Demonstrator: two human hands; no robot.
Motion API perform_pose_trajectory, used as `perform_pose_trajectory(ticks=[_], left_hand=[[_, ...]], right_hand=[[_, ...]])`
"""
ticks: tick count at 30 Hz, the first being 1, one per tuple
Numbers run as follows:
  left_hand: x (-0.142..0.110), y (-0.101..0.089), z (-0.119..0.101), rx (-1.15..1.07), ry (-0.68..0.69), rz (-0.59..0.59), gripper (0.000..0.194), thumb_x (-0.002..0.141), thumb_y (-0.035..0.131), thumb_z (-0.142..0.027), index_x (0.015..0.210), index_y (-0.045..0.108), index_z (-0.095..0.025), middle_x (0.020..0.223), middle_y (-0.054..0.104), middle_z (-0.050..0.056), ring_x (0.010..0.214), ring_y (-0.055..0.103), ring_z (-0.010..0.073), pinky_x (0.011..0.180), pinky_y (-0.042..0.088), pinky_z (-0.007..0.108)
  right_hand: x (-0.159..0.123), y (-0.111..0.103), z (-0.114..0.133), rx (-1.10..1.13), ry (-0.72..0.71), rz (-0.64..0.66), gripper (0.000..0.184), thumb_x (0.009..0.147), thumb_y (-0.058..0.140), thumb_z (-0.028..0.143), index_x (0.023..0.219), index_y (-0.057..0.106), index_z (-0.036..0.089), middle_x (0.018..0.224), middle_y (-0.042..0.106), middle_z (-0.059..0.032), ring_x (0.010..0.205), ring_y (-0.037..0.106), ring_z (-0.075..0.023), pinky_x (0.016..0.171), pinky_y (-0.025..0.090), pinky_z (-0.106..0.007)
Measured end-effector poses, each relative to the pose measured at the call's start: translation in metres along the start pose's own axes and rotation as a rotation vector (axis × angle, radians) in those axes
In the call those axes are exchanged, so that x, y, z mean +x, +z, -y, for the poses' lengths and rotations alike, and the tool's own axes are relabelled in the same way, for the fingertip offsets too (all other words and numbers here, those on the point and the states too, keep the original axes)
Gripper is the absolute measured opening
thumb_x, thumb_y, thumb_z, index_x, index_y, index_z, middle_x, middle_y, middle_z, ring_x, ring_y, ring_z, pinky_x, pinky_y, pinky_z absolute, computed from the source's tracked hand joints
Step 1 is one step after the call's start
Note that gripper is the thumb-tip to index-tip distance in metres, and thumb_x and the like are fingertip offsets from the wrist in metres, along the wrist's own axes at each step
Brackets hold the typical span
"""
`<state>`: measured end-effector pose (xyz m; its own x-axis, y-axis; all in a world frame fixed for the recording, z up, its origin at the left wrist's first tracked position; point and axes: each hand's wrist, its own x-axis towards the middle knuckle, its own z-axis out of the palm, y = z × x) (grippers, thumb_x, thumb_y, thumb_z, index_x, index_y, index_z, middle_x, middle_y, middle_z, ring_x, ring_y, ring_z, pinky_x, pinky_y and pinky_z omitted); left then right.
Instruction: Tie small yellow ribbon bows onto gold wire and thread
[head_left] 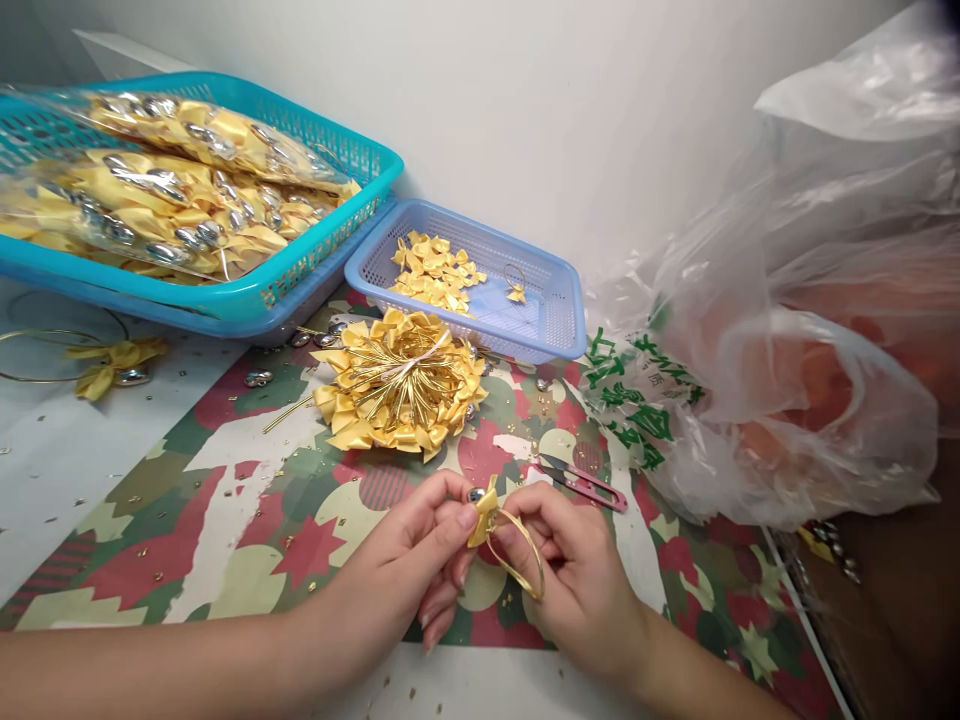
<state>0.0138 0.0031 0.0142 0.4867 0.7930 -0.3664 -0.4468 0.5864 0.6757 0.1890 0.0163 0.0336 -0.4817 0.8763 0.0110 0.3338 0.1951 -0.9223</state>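
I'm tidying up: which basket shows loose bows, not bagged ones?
The small blue basket, right of the turquoise basket; its bows lie loose, while the turquoise one's show through clear plastic.

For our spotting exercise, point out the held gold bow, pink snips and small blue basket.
Held gold bow (487,504): head view, its ribbon.
Pink snips (576,473): head view, a handle.
Small blue basket (491,245): head view, far wall.

Yellow satin bow (486,507), small, shiny, standing roughly upright on edge, held clear of the table between the left hand (431,545) and right hand (566,550). Silver bead (476,494), glossy and rounded, sits at its upper left by the left fingertips. Gold cord loop (516,577), thin and metallic, hangs open from the bow, slanting down-right across the right fingers.
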Motion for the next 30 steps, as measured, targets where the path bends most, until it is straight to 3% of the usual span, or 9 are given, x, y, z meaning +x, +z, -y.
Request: perform_pose_trajectory(ticks=[8,14,17,22,27,30], left_hand=[[0.001,0.0,0.002,-0.017,0.016,0.025,0.031,0.09,0.063,-0.048,0.088,0.046,-0.022,0.056,0.048,-0.01,0.039,0.029,0.0042,0.038,0.04,0.014],[0.001,0.001,0.001,-0.013,0.02,0.005,0.032,0.089,0.063,-0.049,0.088,0.046,-0.022,0.056,0.046,-0.01,0.039,0.028,0.004,0.037,0.039,0.014],[0.0,0.001,0.0,0.01,0.036,-0.015,0.029,0.091,0.06,-0.048,0.09,0.046,-0.023,0.06,0.048,-0.009,0.04,0.03,0.0042,0.037,0.04,0.015],[-0.003,-0.002,-0.006,0.181,0.09,-0.15,0.026,0.093,0.057,-0.047,0.105,0.046,-0.027,0.06,0.042,-0.011,0.037,0.028,0.0042,0.034,0.034,0.013],[0.002,-0.003,-0.02,0.47,0.161,-0.185,0.023,0.09,0.062,-0.039,0.079,0.054,-0.02,0.059,0.044,-0.007,0.043,0.036,0.0058,0.038,0.028,0.015],[0.006,-0.005,-0.024,0.6,0.191,-0.173,0.016,0.088,0.063,-0.034,0.084,0.06,-0.019,0.062,0.048,-0.005,0.053,0.042,0.0096,0.046,0.033,0.016]], right_hand=[[0.001,0.003,-0.001,-0.155,-0.167,-0.144,0.011,0.089,0.056,0.015,0.079,0.056,0.019,0.051,0.021,0.0116,0.04,0.021,-0.0055,0.042,0.022,-0.021],[0.005,0.001,-0.001,-0.266,-0.266,-0.228,0.011,0.085,0.058,0.013,0.076,0.058,0.019,0.058,0.05,0.0039,0.051,0.046,-0.0094,0.05,0.038,-0.022],[0.007,0.0,-0.001,-0.245,-0.266,-0.235,0.011,0.085,0.06,0.014,0.076,0.06,0.019,0.06,0.057,0.0018,0.053,0.052,-0.0107,0.051,0.041,-0.022],[0.009,-0.002,-0.003,-0.235,-0.203,-0.213,0.01,0.087,0.058,0.014,0.08,0.064,0.019,0.067,0.067,-0.0008,0.057,0.058,-0.0121,0.054,0.045,-0.022],[0.01,-0.003,-0.004,-0.23,-0.151,-0.158,0.011,0.087,0.058,0.012,0.078,0.063,0.018,0.068,0.066,-0.0004,0.06,0.059,-0.0124,0.059,0.046,-0.024],[0.012,-0.005,-0.003,-0.257,-0.164,-0.147,0.012,0.087,0.059,0.01,0.078,0.063,0.018,0.067,0.065,0.0004,0.061,0.058,-0.0126,0.061,0.045,-0.025]])
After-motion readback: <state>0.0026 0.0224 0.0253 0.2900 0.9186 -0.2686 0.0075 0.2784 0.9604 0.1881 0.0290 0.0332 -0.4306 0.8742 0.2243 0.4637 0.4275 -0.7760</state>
